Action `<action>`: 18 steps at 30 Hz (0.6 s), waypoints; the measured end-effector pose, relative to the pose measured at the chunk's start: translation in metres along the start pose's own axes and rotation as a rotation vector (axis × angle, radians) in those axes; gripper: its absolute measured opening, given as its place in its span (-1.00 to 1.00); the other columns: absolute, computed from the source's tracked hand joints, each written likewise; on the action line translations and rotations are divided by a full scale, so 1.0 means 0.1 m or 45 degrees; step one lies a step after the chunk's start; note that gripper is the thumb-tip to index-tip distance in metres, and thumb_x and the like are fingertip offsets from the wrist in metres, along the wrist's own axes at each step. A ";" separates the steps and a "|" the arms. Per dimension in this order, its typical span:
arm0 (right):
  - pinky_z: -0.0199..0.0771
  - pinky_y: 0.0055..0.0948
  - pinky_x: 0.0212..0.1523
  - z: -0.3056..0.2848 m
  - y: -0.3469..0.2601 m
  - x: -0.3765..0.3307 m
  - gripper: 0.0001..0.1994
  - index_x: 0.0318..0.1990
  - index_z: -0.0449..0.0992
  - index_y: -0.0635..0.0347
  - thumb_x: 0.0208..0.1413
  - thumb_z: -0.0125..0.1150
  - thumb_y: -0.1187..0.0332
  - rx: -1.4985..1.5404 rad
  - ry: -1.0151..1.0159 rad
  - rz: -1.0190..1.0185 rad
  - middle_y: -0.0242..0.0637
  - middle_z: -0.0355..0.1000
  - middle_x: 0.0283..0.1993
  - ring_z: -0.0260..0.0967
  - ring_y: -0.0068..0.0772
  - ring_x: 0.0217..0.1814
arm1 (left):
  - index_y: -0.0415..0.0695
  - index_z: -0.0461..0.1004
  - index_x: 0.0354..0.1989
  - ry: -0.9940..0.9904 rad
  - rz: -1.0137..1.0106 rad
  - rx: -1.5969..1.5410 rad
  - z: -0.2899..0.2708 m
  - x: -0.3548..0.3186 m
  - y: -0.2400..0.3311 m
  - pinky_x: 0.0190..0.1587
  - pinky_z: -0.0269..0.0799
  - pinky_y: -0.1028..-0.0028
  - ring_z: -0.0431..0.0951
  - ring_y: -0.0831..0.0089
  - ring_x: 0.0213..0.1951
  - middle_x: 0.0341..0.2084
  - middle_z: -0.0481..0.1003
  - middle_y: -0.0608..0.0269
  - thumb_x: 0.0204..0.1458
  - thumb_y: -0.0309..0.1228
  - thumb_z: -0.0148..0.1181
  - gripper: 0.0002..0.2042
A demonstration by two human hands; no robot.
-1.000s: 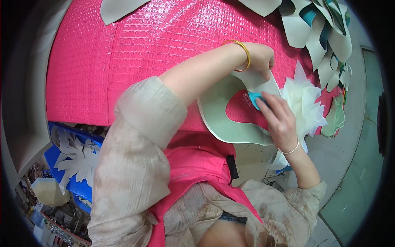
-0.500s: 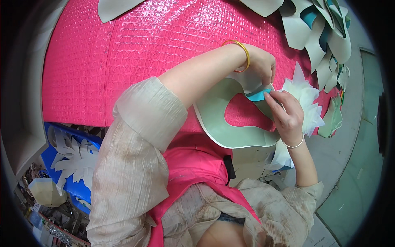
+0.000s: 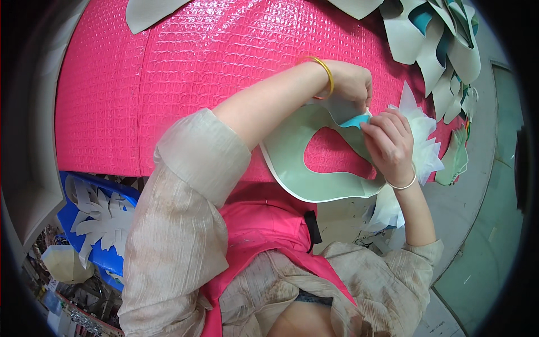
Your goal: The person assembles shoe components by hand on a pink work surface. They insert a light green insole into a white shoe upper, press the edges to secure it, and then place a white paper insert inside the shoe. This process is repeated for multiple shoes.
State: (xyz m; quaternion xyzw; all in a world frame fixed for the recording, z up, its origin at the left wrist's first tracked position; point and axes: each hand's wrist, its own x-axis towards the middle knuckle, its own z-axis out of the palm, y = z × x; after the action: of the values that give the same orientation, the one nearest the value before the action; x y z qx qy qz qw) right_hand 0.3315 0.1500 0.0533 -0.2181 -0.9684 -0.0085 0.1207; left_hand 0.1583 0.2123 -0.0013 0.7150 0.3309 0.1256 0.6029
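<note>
Pink quilted cover (image 3: 208, 73) on the table, biggest thing in view. Wide bare stretch left of the left forearm and beyond it toward the far edge; right side is crowded. Grey frame (image 3: 33, 129) bounds the left. Pile of white leaf shapes (image 3: 404, 42) takes the far right corner. Pale green curved sheet (image 3: 289, 149), white-rimmed with a cut-out in the middle, lies right of centre; its near rim sticks out past the table's front edge, toward the apron. Blue tray (image 3: 104, 258) with white cutouts sits below the table's near left edge. White petal cluster (image 3: 424, 129) is right behind the right hand, so little room that way. Folded green piece (image 3: 452, 160) farther right.

Versus a second ago: right hand is higher, up beside the left fingertips, and the blue showing at the sheet's inner edge has gone up with it. Left hand about the same place.

Left hand (image 3: 351, 83): fingers bent down, close together, tips at the sheet's far edge. Can't tell how firm the grip is; thumb hidden. Right hand (image 3: 393, 143): fingers curled in, nearly no gap, thumb and index pinched on the right end of the small blue strip (image 3: 355, 121).
</note>
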 end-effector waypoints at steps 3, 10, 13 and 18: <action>0.35 -0.32 -0.20 -0.05 0.02 -0.12 -0.79 -0.45 0.42 0.23 -0.37 0.24 0.53 0.194 -0.108 -0.038 -0.27 0.35 -0.41 0.34 -0.26 -0.33 | -0.20 0.55 -0.36 0.146 -0.017 0.192 0.11 0.10 0.01 -0.31 0.40 0.39 0.51 0.34 -0.39 -0.49 0.53 0.12 -0.23 -0.44 0.15 -0.79; 0.35 -0.32 -0.24 -0.05 0.02 -0.13 -0.75 -0.37 0.43 0.24 -0.33 0.28 0.55 0.262 -0.107 0.366 -0.24 0.34 -0.29 0.32 -0.21 -0.24 | -0.20 0.53 -0.36 0.087 0.022 0.062 0.11 0.03 0.03 -0.30 0.39 0.37 0.50 0.26 -0.39 -0.45 0.53 0.09 -0.26 -0.47 0.13 -0.77; 0.33 -0.37 -0.30 -0.03 0.06 -0.13 -0.78 -0.39 0.43 0.25 -0.32 0.22 0.55 0.048 -0.064 0.180 -0.26 0.34 -0.31 0.33 -0.24 -0.28 | -0.21 0.53 -0.36 0.050 0.099 0.066 0.13 0.01 0.02 -0.30 0.39 0.37 0.50 0.26 -0.40 -0.47 0.53 0.09 -0.28 -0.42 0.21 -0.76; 0.34 -0.36 -0.34 -0.06 -0.07 -0.18 -0.85 -0.53 0.35 0.27 -0.37 0.15 0.54 0.229 -0.201 -0.095 -0.25 0.33 -0.38 0.34 -0.27 -0.34 | -0.18 0.54 -0.37 0.288 0.043 0.322 0.15 0.09 0.00 -0.28 0.41 0.35 0.53 0.26 -0.36 -0.45 0.54 0.10 -0.34 -0.31 0.31 -0.69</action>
State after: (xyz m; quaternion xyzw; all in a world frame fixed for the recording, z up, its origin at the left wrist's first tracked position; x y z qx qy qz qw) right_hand 0.3456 0.1360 0.0547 -0.1704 -0.9792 0.0909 0.0629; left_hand 0.1735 0.2064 -0.0074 0.7719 0.3978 0.1730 0.4648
